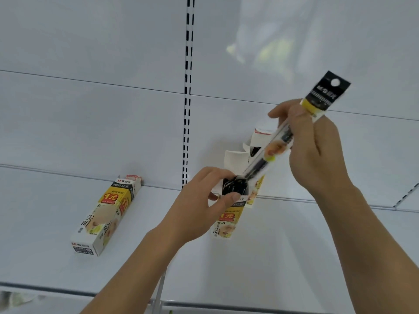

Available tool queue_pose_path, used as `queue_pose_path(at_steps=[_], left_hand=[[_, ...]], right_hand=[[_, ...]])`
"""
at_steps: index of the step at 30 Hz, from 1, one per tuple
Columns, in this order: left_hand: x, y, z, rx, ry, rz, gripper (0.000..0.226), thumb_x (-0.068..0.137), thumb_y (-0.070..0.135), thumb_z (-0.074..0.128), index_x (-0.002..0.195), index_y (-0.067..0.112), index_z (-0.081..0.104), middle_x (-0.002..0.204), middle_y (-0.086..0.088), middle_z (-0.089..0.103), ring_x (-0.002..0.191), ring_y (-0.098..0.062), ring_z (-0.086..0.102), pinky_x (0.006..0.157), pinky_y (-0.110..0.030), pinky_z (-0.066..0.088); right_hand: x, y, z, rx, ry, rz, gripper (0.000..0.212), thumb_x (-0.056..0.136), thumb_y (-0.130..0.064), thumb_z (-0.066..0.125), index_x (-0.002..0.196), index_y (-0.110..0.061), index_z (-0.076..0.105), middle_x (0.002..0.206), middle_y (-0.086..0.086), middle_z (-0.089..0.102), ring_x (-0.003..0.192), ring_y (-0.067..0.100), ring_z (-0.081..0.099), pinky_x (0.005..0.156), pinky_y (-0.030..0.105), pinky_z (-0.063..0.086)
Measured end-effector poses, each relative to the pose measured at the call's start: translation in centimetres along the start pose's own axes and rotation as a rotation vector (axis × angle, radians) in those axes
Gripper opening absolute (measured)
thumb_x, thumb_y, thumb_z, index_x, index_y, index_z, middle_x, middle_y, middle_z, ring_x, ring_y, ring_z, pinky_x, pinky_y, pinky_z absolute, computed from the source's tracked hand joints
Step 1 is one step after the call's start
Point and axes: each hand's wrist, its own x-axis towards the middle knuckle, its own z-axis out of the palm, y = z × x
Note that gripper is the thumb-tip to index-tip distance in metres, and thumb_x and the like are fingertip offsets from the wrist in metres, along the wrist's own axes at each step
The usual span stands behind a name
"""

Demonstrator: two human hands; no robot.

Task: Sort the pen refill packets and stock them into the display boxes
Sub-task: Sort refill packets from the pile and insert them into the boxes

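Observation:
My right hand (315, 150) grips a clear pen refill packet (283, 141) with a black header card, held slantwise with its lower end at the mouth of an open display box (227, 219). The box is white and yellow with a red price mark and lies on the white shelf. My left hand (199, 209) holds the box at its open top, thumb over the black packet headers (234, 185) inside. The box's white flaps (235, 159) stand up behind the packet.
A second display box (106, 215) of the same kind lies shut on the shelf (56, 257) to the left. A slotted upright (188, 91) runs down the white back panel. The shelf's front edge runs along the bottom of the view.

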Motion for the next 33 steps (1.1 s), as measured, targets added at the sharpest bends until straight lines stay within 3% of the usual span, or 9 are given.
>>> queue_pose_path(at_steps=[3,6,13,16,20,24,26,29,33], left_hand=[[-0.1,-0.2,0.0,0.059,-0.005,0.01,0.039,0.101,0.051,0.057,0.14,0.049,0.049,0.137,0.024,0.049,0.112,-0.006,0.062,0.087,-0.029,0.059],[-0.2,-0.3,0.1,0.12,-0.009,0.061,0.035,0.103,0.052,0.05,0.136,0.043,0.056,0.132,0.02,0.048,0.109,-0.007,0.061,0.087,-0.026,0.058],[-0.3,-0.7,0.2,0.14,0.044,0.05,0.044,0.096,0.066,0.048,0.123,0.035,0.064,0.125,0.024,0.05,0.096,-0.009,0.067,0.078,-0.033,0.062],[-0.3,-0.8,0.2,0.125,0.047,0.05,0.043,0.095,0.067,0.049,0.116,0.033,0.065,0.123,0.024,0.051,0.098,-0.008,0.067,0.077,-0.032,0.063],[-0.2,-0.8,0.1,0.118,0.029,0.045,0.037,0.094,0.067,0.052,0.113,0.036,0.063,0.123,0.025,0.052,0.098,-0.009,0.066,0.078,-0.033,0.062],[-0.4,-0.6,0.2,0.062,0.001,0.027,0.036,0.094,0.065,0.056,0.124,0.044,0.056,0.126,0.025,0.055,0.102,-0.008,0.066,0.082,-0.035,0.061],[-0.4,-0.4,0.1,0.019,0.007,-0.041,0.04,0.093,0.064,0.061,0.127,0.05,0.048,0.126,0.026,0.058,0.097,-0.005,0.068,0.082,-0.037,0.061],[-0.3,-0.1,0.0,-0.044,0.013,-0.101,0.047,0.092,0.058,0.067,0.133,0.051,0.043,0.127,0.024,0.059,0.096,-0.005,0.07,0.083,-0.036,0.062],[-0.1,-0.1,0.0,-0.027,0.012,-0.085,0.052,0.095,0.053,0.067,0.141,0.049,0.043,0.134,0.029,0.053,0.104,-0.002,0.064,0.086,-0.026,0.06]], right_hand=[[-0.2,0.2,-0.2,0.014,-0.039,-0.056,0.021,0.112,-0.037,0.042,0.106,-0.041,0.062,0.073,-0.005,0.066,0.065,0.01,0.064,0.063,0.025,0.046],[-0.4,0.3,-0.2,0.005,-0.115,-0.035,0.012,0.108,-0.033,0.055,0.109,-0.04,0.065,0.083,-0.015,0.073,0.072,0.002,0.069,0.065,0.012,0.049],[-0.4,1.1,0.1,0.004,-0.232,-0.018,0.005,0.098,-0.035,0.066,0.099,-0.032,0.071,0.09,-0.017,0.076,0.078,0.002,0.073,0.068,0.019,0.054],[0.3,0.9,-0.6,-0.005,-0.278,-0.057,0.015,0.098,-0.033,0.065,0.097,-0.022,0.074,0.092,-0.016,0.075,0.079,-0.001,0.072,0.071,0.011,0.05],[0.9,1.3,-1.0,-0.077,-0.458,-0.005,0.012,0.1,-0.031,0.067,0.094,-0.026,0.076,0.087,-0.014,0.077,0.081,0.002,0.072,0.072,0.011,0.049],[0.9,2.0,-0.2,-0.105,-0.57,0.08,0.016,0.096,-0.028,0.074,0.085,-0.039,0.077,0.095,-0.013,0.08,0.084,-0.004,0.072,0.07,0.008,0.047],[0.4,2.8,0.7,-0.134,-0.588,0.138,0.013,0.093,-0.029,0.078,0.09,-0.041,0.076,0.093,-0.019,0.078,0.086,-0.008,0.07,0.072,0.007,0.048],[-0.4,4.1,1.3,-0.213,-0.583,0.17,0.007,0.094,-0.039,0.076,0.1,-0.038,0.074,0.099,-0.023,0.074,0.093,-0.005,0.069,0.079,0.022,0.054],[-0.3,3.8,0.5,-0.159,-0.399,0.024,0.017,0.096,-0.029,0.075,0.107,-0.04,0.068,0.098,-0.014,0.073,0.091,0.009,0.069,0.08,0.028,0.058]])
